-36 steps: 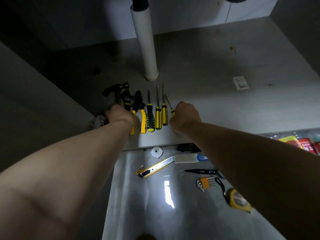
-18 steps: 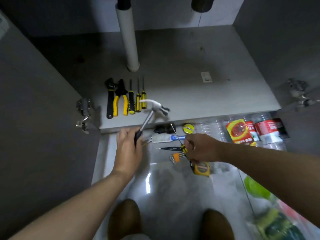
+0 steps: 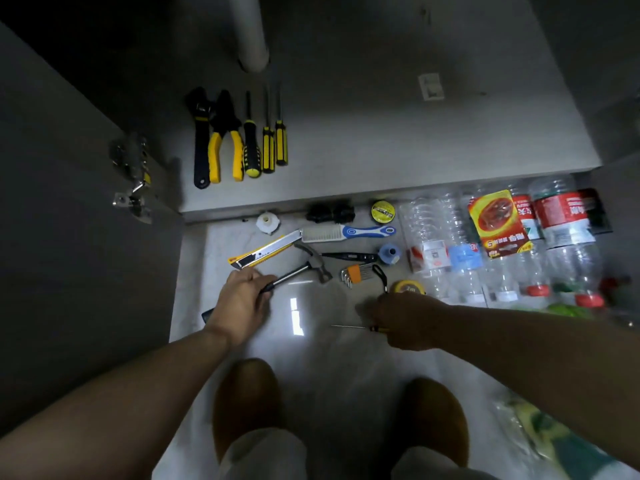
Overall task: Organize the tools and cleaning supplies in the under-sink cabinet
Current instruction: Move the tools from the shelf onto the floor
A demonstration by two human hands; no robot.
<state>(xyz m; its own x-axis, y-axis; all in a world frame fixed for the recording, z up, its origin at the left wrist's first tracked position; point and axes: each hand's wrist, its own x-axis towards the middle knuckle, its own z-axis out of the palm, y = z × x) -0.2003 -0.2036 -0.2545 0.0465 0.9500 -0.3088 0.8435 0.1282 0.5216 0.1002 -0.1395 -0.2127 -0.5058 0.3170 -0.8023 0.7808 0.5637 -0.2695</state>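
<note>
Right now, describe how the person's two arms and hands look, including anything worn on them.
Both are bare. The left hand and right hand wear no gloves, and no ring is visible. The left forearm and right forearm carry no sleeve, watch or band up to the frame's edge.

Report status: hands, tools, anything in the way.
Left hand grips hammer, outside cabinet. Right hand pinches thin screwdriver. Tool row lies in cabinet. Bottles crowd floor at right.
</note>
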